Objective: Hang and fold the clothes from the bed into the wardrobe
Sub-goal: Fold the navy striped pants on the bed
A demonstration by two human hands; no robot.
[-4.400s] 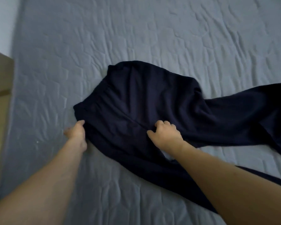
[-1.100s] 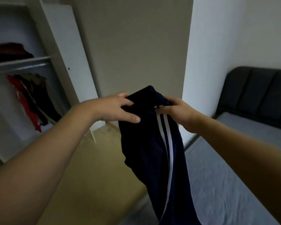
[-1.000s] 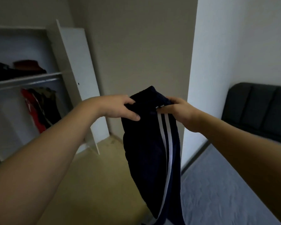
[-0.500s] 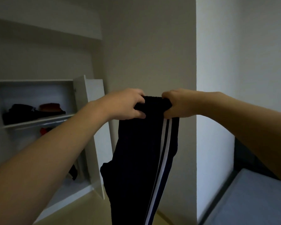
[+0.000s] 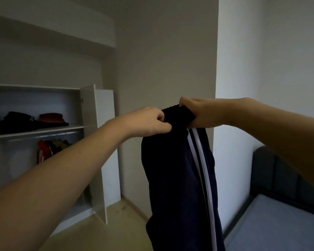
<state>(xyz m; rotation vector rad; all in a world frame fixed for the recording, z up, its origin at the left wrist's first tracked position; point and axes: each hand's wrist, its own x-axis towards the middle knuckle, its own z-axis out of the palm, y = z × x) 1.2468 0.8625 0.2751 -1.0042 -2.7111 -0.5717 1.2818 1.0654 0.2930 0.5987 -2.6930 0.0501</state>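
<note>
1. One pair of dark navy track pants [image 5: 178, 178] with two white side stripes hangs in the air, in front of the wall corner.
2. Two hands hold its waistband: the left hand [image 5: 145, 124] and the right hand [image 5: 198, 113] each have a curled grip on it.
3. One open wardrobe [image 5: 91, 142] stands at left; its shelf carries folded clothes [image 5: 25, 122], and hung garments [image 5: 51, 147] show below.
4. One bed [image 5: 279, 223] lies lower right.
</note>
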